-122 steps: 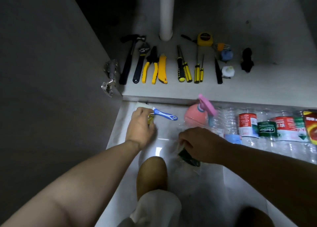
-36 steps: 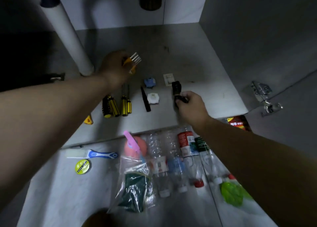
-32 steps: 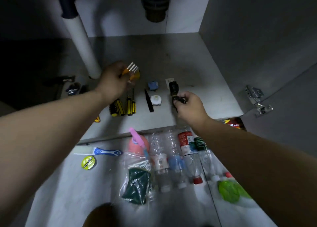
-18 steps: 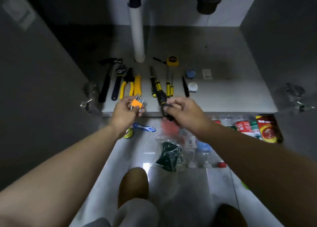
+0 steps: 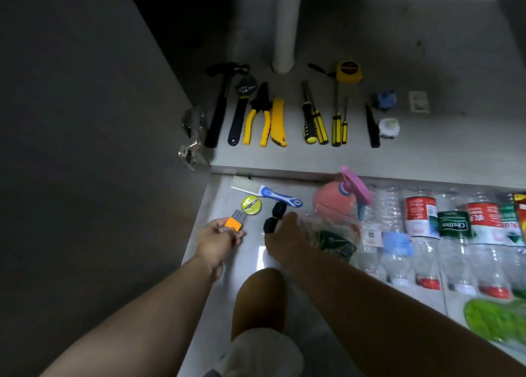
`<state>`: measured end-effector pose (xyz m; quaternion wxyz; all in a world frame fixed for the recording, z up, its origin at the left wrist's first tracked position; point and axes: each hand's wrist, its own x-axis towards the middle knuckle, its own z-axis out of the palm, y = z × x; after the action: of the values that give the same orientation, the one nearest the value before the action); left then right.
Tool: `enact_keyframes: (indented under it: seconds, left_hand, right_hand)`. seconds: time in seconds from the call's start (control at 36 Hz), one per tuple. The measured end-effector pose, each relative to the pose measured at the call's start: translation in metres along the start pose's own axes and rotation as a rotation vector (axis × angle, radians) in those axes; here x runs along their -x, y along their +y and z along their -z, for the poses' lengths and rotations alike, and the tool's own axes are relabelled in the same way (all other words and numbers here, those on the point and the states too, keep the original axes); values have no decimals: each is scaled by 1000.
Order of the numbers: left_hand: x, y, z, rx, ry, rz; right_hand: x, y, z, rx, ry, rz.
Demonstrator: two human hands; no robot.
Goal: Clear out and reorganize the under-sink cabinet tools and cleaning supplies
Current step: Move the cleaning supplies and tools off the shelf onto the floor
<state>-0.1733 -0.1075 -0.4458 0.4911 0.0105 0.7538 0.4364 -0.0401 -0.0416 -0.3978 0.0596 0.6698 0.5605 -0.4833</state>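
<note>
My left hand point(image 5: 215, 241) holds an orange hex key set point(image 5: 234, 224) low over the tiled floor, in front of the cabinet. My right hand point(image 5: 284, 241) grips a black bundled object point(image 5: 273, 216) just to its right, near a yellow-green tape roll point(image 5: 251, 204) and a blue-handled scraper point(image 5: 267, 192). On the cabinet floor point(image 5: 427, 137) lie a hammer point(image 5: 220, 103), wrench point(image 5: 241, 106), yellow pliers point(image 5: 257, 117), yellow utility knife point(image 5: 277, 123), several screwdrivers point(image 5: 313, 120) and a tape measure point(image 5: 348, 71).
A white drain pipe point(image 5: 283, 26) rises at the cabinet's back. A pink spray bottle point(image 5: 338, 197), a clear bag with green cloth point(image 5: 333, 240) and several plastic bottles point(image 5: 421, 234) lie on the floor at right. The open door with its hinge point(image 5: 192, 134) stands at left. My knee point(image 5: 260, 299) is below.
Both hands have come out of the cabinet and down to the floor, the left with the orange hex key set, the right with the black object. The view has tilted down.
</note>
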Motion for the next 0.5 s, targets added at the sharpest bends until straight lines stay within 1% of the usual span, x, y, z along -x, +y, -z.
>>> enact_keyframes:
  seconds: [0.08,0.14,0.19,0.25,0.28,0.31,0.33,0.42,0.44,0.5]
  left_hand:
    - [-8,0,-1,-12,47,-5]
    - [-14,1,-1,-3,87,-10]
    - [-19,3,-2,8,109,-14]
    - [-25,5,-1,-10,130,-31]
    - [-28,7,0,-28,148,-38]
    - [-32,8,1,-57,176,-43]
    - [-35,10,2,-99,212,-47]
    - [-40,13,0,-183,292,-43]
    - [-40,14,-1,-181,289,-42]
    - [-41,14,-3,-178,266,-52]
  right_hand:
    - [-4,2,0,16,38,12]
    - [-7,4,1,25,21,58]
    - [-11,7,3,-31,-75,95]
    - [-10,8,5,-119,-235,111]
    - [-9,8,6,-130,-280,132]
    - [-7,7,7,-111,-291,171]
    - [-5,7,9,-60,-274,231]
    - [0,5,18,208,-195,462]
    - [1,3,21,250,-164,538]
    - [4,0,26,240,-124,607]
